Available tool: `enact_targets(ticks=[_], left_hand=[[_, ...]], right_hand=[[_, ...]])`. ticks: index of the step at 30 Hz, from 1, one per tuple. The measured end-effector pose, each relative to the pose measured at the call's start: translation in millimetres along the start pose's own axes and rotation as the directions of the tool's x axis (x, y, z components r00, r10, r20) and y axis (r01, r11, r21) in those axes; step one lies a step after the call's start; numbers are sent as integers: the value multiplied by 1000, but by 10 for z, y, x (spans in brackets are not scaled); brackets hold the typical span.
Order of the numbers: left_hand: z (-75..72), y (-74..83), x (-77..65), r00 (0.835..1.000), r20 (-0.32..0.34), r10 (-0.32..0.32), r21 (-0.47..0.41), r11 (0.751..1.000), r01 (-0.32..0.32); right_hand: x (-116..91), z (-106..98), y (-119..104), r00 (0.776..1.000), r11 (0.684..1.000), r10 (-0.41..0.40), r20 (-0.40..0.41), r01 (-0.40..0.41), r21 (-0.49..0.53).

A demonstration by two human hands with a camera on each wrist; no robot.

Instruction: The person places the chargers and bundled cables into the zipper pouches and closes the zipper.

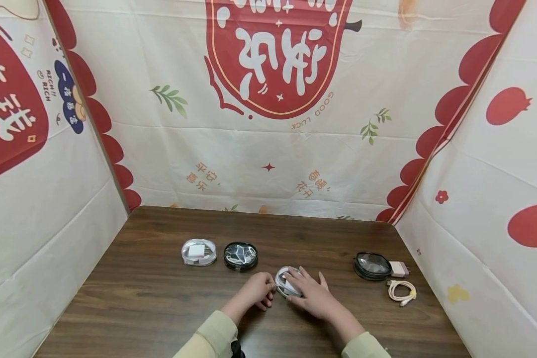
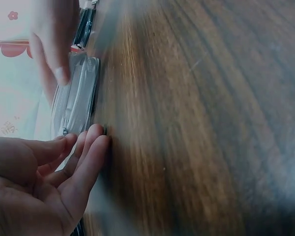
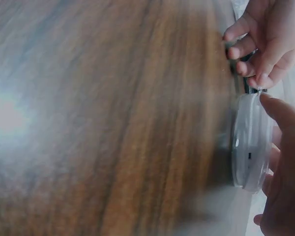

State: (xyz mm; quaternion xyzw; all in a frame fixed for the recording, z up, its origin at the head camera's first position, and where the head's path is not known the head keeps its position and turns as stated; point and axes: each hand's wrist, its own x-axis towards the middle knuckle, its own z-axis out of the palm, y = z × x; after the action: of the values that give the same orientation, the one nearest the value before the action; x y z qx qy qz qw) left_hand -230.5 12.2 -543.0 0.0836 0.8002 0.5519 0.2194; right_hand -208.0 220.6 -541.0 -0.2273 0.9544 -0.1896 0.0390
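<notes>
A round clear zip pouch with white trim point(image 1: 281, 282) lies on the table between the two hands, with something white inside. My left hand point(image 1: 257, 291) is at the pouch's left end. In the right wrist view its thumb and forefinger pinch the small zipper pull point(image 3: 259, 90), while the other fingers are loosely bent beside it. My right hand point(image 1: 315, 294) rests over the pouch's top and right side, fingers spread and mostly straight, thumb along the near edge. The zipper track point(image 3: 251, 118) runs along the pouch's near side. Part of the pouch is hidden under the right hand.
Farther back on the brown table point(image 1: 161, 308) lie another clear pouch point(image 1: 199, 252) with a white charger inside and a black-trimmed pouch point(image 1: 240, 256). At right are a second black-trimmed pouch point(image 1: 372, 266), a charger plug point(image 1: 399, 269) and a coiled cable point(image 1: 402, 292). Printed cloth walls surround the table.
</notes>
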Motion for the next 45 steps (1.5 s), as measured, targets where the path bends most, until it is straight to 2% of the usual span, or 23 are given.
enact_targets(ticks=[5,9,16,24,31,38,45], left_hand=[[-27,-17,98,1000,-9,-6,13,1000,7],[-69,3,194,999,-35,-12,45,999,14],[-95,63,303,997,-74,-14,64,998,19],[-114,52,272,998,-48,39,110,993,-33],[-146,11,253,997,-13,82,149,986,-79],[-139,20,207,996,7,92,157,983,-92],[-106,60,139,996,32,82,134,987,-86]], right_hand=[[29,-63,-2,999,1000,-32,14,32,-1],[72,-82,28,996,998,-65,55,65,14],[125,-64,34,995,1000,-15,102,13,23],[133,-48,-4,990,1000,30,140,-30,-4],[166,79,118,991,998,30,132,-23,-52],[160,121,145,992,998,31,125,-24,-58],[145,75,79,993,999,18,117,-14,-36]])
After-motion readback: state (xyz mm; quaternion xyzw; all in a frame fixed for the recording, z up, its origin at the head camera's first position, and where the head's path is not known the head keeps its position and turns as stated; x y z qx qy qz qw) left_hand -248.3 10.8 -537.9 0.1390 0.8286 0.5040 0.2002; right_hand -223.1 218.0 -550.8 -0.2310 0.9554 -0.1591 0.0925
